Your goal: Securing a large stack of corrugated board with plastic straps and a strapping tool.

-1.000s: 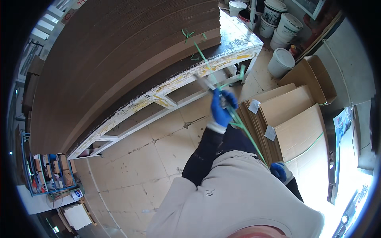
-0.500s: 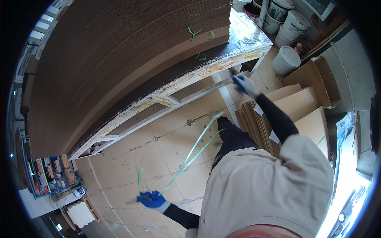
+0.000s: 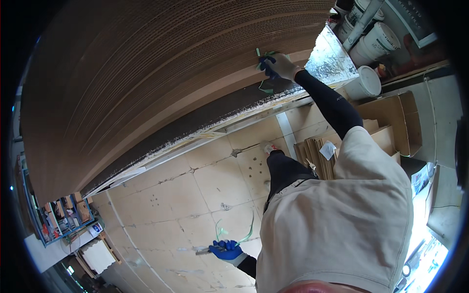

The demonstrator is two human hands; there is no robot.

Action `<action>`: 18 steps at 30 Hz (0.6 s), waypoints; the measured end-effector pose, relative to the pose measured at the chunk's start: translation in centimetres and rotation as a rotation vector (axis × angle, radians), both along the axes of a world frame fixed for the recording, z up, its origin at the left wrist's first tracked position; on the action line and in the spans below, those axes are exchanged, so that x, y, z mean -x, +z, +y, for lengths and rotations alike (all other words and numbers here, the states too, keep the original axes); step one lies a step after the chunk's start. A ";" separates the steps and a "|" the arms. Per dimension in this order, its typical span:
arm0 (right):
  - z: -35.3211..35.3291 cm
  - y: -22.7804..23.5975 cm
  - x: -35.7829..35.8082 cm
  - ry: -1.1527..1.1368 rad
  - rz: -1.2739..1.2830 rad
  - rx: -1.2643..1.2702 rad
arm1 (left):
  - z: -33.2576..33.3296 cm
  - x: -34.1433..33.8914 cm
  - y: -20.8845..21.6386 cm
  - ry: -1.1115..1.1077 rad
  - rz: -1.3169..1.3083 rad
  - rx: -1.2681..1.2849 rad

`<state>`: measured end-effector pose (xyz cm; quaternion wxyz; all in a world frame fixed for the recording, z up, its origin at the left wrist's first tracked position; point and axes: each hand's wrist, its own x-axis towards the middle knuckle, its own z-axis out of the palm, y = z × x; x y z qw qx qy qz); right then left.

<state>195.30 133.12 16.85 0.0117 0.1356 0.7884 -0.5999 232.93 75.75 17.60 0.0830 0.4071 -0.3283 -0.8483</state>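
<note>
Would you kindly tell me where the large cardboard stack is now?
In the head view, the large cardboard stack fills the upper left, on the table, with the right hand at its near edge.

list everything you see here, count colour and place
bench: one, worn white, upper middle
cardboard stack: one, brown, on the bench
buckets: at least four, mostly white, upper right
open carton: one, brown, right
flat cardboard pile: one, brown, left of the carton
rack: one, blue, far left
tiled floor: one, beige, middle
left hand: one, blue-and-white glove, lower middle, holding green strap
right hand: one, blue-and-white glove, at the stack's front
</note>
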 end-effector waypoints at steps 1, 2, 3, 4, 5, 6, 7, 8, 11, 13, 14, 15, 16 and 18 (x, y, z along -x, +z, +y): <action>-0.7 -0.4 0.4 0.011 0.039 0.023 | 0.7 1.3 0.3 -0.008 -0.032 -0.030; -0.4 -0.4 0.5 0.033 -0.023 0.036 | 1.8 3.3 0.5 -0.046 -0.041 0.016; -0.7 -0.7 0.2 -0.048 -0.023 0.205 | 3.0 5.1 0.9 -0.087 -0.050 0.062; -1.2 -0.7 -0.4 -0.130 -0.016 0.375 | 4.5 7.3 1.7 -0.077 -0.091 0.071; -1.6 -1.0 -0.6 -0.210 -0.008 0.548 | 5.8 8.7 2.3 -0.111 -0.049 0.045; -1.6 -3.4 -0.8 -0.218 0.047 0.695 | 6.3 9.6 2.0 -0.146 -0.012 0.010; -1.8 -4.0 -1.2 -0.200 0.060 0.666 | 6.8 10.4 1.7 -0.179 0.027 -0.022; -2.5 -4.2 -1.8 -0.179 0.077 0.637 | 8.1 11.3 1.9 -0.161 0.044 -0.023; -3.4 -0.5 -1.9 -0.216 -0.017 0.578 | 9.4 12.8 1.5 -0.220 0.045 -0.077; -2.9 1.1 -0.9 -0.309 -0.090 0.510 | 9.7 13.2 1.5 -0.263 0.035 -0.100; -1.7 0.2 -0.1 -0.301 -0.108 0.470 | 10.0 13.6 1.2 -0.273 0.034 -0.104; -1.2 -0.8 0.1 -0.298 -0.076 0.242 | 10.2 13.8 1.0 -0.283 0.032 -0.109; -1.2 -1.5 0.4 -0.287 -0.045 0.016 | 10.6 14.3 1.1 -0.299 0.038 -0.113; -0.8 -2.9 0.6 -0.275 0.034 -0.204 | 11.7 15.2 1.2 -0.302 -0.013 -0.084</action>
